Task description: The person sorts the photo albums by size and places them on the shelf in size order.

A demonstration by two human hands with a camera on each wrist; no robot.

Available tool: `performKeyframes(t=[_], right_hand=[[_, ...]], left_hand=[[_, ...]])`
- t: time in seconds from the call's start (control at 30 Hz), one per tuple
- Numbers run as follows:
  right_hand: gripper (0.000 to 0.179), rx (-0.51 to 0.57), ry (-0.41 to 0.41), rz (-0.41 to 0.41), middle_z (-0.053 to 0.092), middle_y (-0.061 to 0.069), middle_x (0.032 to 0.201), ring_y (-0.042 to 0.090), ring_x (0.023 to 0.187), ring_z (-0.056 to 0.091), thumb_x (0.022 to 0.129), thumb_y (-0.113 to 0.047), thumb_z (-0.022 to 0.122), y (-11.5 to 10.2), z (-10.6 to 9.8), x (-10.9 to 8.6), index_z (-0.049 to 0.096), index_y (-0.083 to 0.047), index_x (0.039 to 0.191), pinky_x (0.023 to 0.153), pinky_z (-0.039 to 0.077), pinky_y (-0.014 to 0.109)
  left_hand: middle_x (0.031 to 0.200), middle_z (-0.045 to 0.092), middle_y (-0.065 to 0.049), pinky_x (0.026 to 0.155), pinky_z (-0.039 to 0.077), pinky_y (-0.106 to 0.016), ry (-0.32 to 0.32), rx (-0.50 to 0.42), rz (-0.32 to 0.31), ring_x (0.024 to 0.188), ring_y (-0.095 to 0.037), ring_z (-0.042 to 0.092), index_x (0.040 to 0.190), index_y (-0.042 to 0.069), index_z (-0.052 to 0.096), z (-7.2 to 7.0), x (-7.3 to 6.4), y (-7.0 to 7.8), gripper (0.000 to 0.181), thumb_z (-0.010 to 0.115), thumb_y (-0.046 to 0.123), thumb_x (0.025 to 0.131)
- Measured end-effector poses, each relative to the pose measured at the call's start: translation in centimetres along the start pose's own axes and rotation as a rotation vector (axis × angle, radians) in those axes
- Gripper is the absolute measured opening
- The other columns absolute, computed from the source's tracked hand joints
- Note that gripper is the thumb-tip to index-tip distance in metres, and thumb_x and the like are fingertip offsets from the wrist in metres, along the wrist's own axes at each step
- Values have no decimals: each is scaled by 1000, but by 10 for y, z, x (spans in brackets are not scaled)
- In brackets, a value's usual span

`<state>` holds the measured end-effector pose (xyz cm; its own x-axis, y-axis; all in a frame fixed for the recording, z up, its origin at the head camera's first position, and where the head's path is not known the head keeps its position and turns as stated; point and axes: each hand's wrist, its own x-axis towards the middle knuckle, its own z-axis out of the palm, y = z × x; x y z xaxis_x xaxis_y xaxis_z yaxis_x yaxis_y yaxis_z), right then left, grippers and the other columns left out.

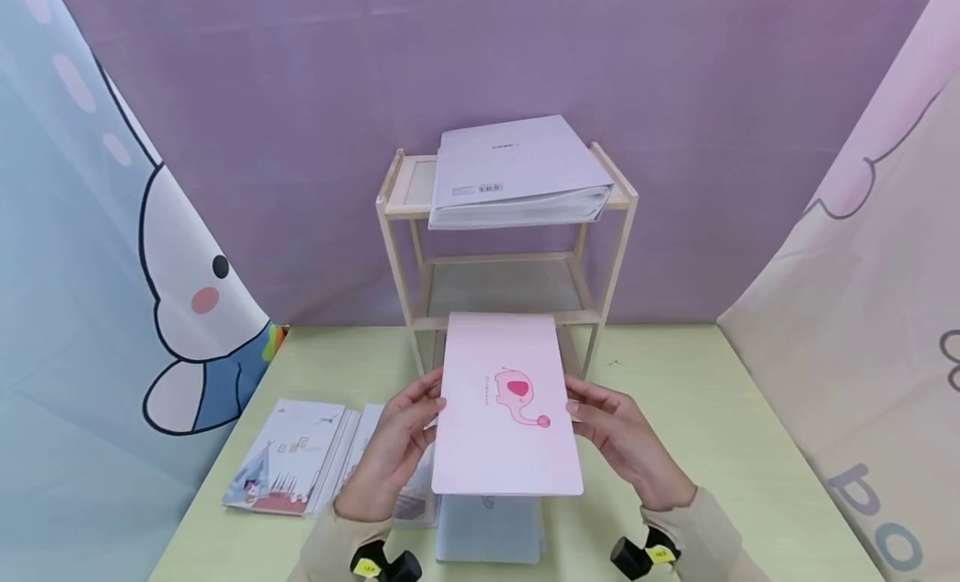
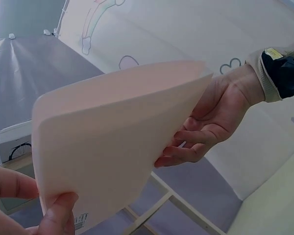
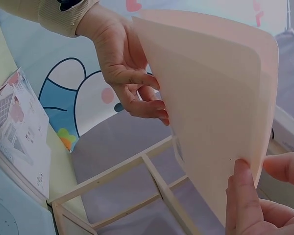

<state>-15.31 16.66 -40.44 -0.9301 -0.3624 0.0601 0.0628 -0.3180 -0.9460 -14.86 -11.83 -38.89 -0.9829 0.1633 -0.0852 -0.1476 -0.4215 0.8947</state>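
Note:
A pink notebook (image 1: pixel 480 461) with an elephant on its cover is held up in front of the wooden rack in the head view. At its left edge, my left hand (image 1: pixel 393 449) pinches it between thumb and fingers. My right hand (image 1: pixel 630 440) pinches the opposite edge. Both wrist views show the covers of the notebook (image 2: pixel 103 147) slightly parted at one end. Below it on the table lies a pale blue book (image 1: pixel 487 536), partly covered by the notebook.
A two-tier wooden rack (image 1: pixel 506 318) stands behind, with a stack of large white books (image 1: pixel 517 165) on its top shelf. To the left, illustrated books (image 1: pixel 288 457) lie on the green table (image 1: pixel 675 398). Printed cloths hang at both sides, and a purple cloth (image 1: pixel 300 148) hangs behind.

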Motion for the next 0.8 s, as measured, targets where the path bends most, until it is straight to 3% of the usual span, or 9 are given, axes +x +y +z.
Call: performKeyframes(t=[0.5, 0.8], right_hand=[[56, -11, -18, 10, 60, 1, 121, 15, 102, 62, 93, -1, 51, -9, 5, 7, 27, 14, 141, 85, 52, 28], [54, -31, -9, -20, 59, 3, 121, 16, 102, 61, 92, 0, 52, -15, 8, 13, 31, 13, 140, 86, 51, 28]], left_hand=[[108, 58, -2, 60, 49, -15, 14, -14, 29, 79, -5, 61, 141, -7, 31, 0, 2, 10, 53, 43, -8, 89], [107, 59, -1, 60, 49, -15, -36, 1, 68, 80, -5, 62, 142, -8, 30, 2, 7, 22, 53, 43, -7, 91]])
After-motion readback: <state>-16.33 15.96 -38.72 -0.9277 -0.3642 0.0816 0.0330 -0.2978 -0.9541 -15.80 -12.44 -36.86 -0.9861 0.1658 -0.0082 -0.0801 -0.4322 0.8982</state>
